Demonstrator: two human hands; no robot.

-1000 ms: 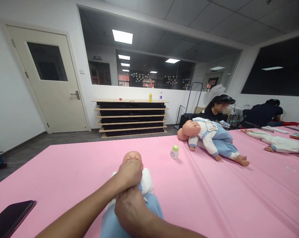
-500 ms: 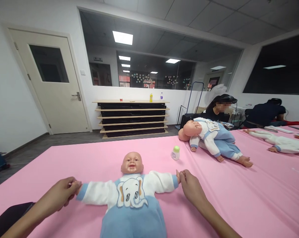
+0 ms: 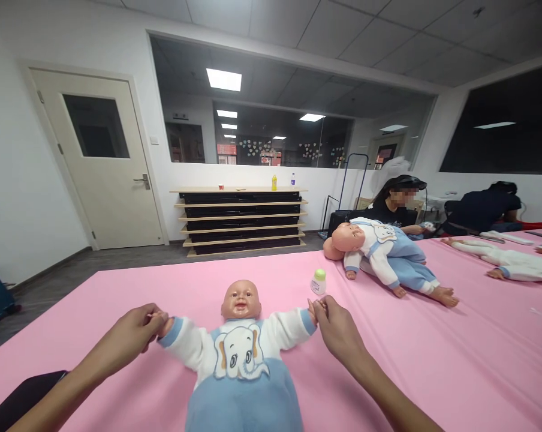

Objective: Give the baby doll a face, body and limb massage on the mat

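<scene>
A baby doll (image 3: 240,354) in a white and blue suit with an elephant print lies on its back on the pink mat (image 3: 433,372), head away from me. My left hand (image 3: 134,333) pinches the doll's hand on the left side. My right hand (image 3: 336,327) holds the doll's other hand. Both doll arms are stretched out and raised slightly upward.
A small white bottle with a green cap (image 3: 318,281) stands just beyond my right hand. A second doll (image 3: 383,255) lies at the right, with a person (image 3: 394,201) sitting behind it. A dark phone (image 3: 23,399) lies at the bottom left. Low shelves (image 3: 239,219) stand by the wall.
A second ago both my hands held the doll's arms crossed over its chest. They spread the arms wide, and now the arms are angled a little upward.
</scene>
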